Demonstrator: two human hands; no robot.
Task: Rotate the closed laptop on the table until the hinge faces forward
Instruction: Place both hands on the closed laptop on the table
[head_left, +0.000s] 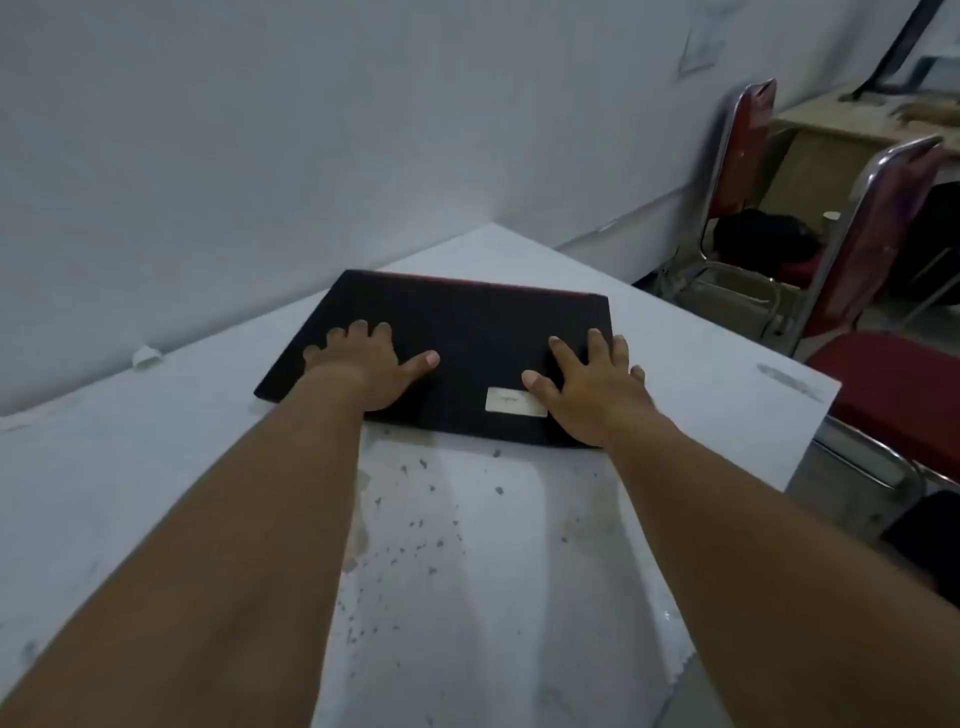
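A closed black laptop (467, 332) lies flat on the white table (156, 441), with a thin red strip along its far edge and a pale sticker near its front right. My left hand (371, 364) rests palm down on the lid's left part, fingers spread. My right hand (592, 392) lies on the lid's right part, with its outer fingers over the right edge. Both hands press on the laptop; neither lifts it. I cannot tell which edge carries the hinge.
A grey wall runs close behind the table on the left. Two red chairs (878, 291) with chrome frames stand just past the table's right edge. Dark specks mark the table top in front of the laptop. A small white scrap (147, 356) lies by the wall.
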